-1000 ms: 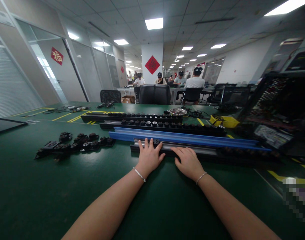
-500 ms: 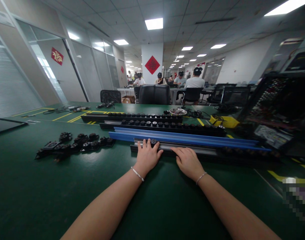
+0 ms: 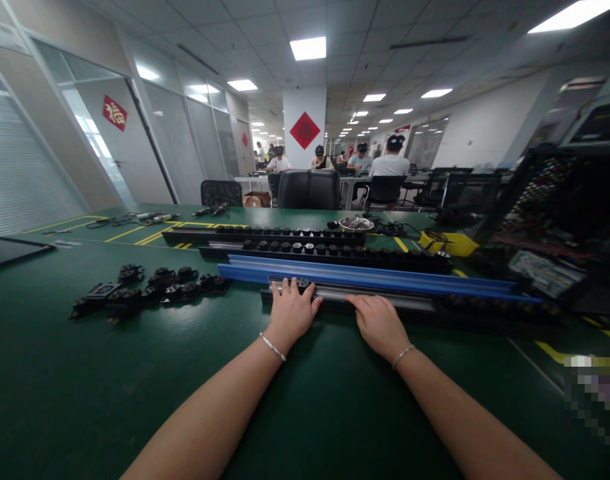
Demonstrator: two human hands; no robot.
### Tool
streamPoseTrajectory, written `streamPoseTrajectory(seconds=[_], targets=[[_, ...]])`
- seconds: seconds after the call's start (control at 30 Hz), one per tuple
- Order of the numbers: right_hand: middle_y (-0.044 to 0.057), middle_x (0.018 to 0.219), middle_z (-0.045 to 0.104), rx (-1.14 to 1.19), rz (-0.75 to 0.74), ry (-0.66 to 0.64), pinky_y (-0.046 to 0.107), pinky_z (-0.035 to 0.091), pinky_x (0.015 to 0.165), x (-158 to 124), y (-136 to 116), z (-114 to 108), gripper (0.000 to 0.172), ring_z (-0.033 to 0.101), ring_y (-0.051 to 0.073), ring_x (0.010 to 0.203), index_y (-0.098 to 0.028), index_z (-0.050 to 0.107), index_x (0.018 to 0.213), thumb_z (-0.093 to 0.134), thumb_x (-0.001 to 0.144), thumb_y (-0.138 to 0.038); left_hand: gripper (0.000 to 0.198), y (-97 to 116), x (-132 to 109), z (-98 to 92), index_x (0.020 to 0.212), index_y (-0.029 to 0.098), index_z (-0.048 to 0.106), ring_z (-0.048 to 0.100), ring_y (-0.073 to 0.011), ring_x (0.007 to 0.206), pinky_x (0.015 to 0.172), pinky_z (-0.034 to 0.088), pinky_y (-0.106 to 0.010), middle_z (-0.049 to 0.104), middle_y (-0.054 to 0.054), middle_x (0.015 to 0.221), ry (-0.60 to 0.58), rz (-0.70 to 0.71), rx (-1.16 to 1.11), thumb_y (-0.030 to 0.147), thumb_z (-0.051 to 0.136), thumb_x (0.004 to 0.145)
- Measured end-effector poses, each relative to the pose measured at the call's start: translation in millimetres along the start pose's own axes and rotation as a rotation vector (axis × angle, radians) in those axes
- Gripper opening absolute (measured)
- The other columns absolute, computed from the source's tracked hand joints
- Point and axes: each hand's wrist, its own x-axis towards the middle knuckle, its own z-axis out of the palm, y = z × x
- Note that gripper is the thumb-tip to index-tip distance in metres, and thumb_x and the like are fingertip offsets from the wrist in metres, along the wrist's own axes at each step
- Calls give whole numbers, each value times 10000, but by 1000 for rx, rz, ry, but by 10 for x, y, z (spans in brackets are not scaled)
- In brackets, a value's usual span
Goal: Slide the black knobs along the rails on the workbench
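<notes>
My left hand [image 3: 291, 313] lies over the near black rail [image 3: 409, 303] with its fingers spread, touching a small black square part [image 3: 303, 283] seated in it. Part of that piece is hidden under the fingers. Farther right along the same rail, my right hand [image 3: 381, 323] has its fingers together and bent over the near edge, gripping it. A shiny metal strip runs inside this rail between the hands. Just behind lies a long blue rail [image 3: 365, 271]. Other black parts [image 3: 489, 303] fill the rail's right end, dim and hard to make out.
Loose black parts [image 3: 155, 290] are heaped left on the green table [image 3: 109, 400]. Two more black rails [image 3: 265, 253] with parts lie behind the blue one. A metal bowl [image 3: 355, 225], yellow tray [image 3: 449, 243] and open computer case [image 3: 549, 213] stand farther back. Several people sit beyond.
My left hand has shifted slightly left along the rail, and the small black part has moved left with it. My right hand has moved very slightly; the rails look unmoved.
</notes>
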Motion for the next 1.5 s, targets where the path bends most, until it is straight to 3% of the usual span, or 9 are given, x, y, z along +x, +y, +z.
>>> streamPoseTrajectory(seconds=[0.4, 0.87, 1.3, 1.5], targets=[[44, 1074, 657, -19, 10, -4, 331, 334, 916, 2, 27, 2, 321, 561, 171, 981, -203, 589, 1127, 407, 864, -173, 526, -97, 33, -32, 1294, 306, 503, 406, -355, 1251, 1032, 170, -594, 514, -141, 1322, -61, -57, -8, 547, 250, 901], [54, 1059, 659, -49, 30, -11, 329, 342, 910, 5, 28, -13, 306, 566, 174, 977, -202, 594, 1112, 415, 864, -197, 491, -204, 67, -95, 1234, 300, 555, 486, -316, 1166, 943, 341, -479, 548, -156, 1263, -82, -98, -14, 504, 240, 917], [59, 1035, 668, -56, 64, -12, 346, 360, 896, 7, 46, -19, 282, 577, 185, 948, -200, 606, 1087, 429, 868, -228, 469, -313, 91, -111, 1230, 315, 556, 469, -310, 1196, 964, 329, -498, 538, -138, 1286, -131, -156, -16, 513, 276, 910], [62, 1018, 670, -56, 55, -3, 344, 365, 884, 6, 53, -12, 271, 581, 182, 936, -202, 609, 1071, 437, 863, -225, 441, -397, 90, -81, 1183, 312, 598, 509, -252, 1160, 956, 377, -395, 588, -107, 1223, -101, -161, -61, 469, 275, 927]])
